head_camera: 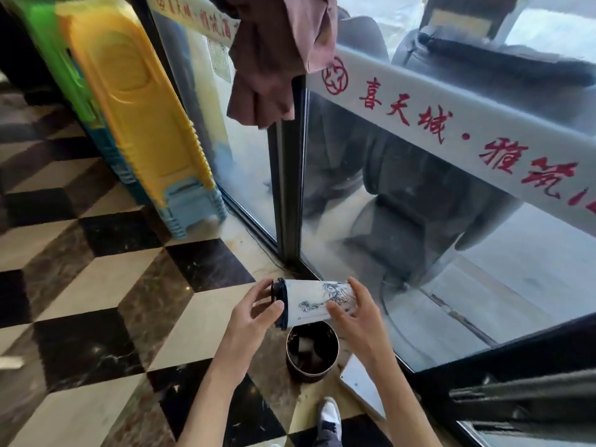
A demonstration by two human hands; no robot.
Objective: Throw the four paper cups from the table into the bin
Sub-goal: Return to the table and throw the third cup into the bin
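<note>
Over the bin (312, 353), we hold a paper cup (317, 301) on its side, its long axis running left to right. Our left hand (254, 312) has its fingers (274, 309) curled on the black lid end; our right hand (353, 312) grips the base end, fingers wrapped over the printed wall. The cup hangs directly above the bin's open mouth on the checkered floor (96, 317), so we judge a release would drop it in. No desk is in view.
</note>
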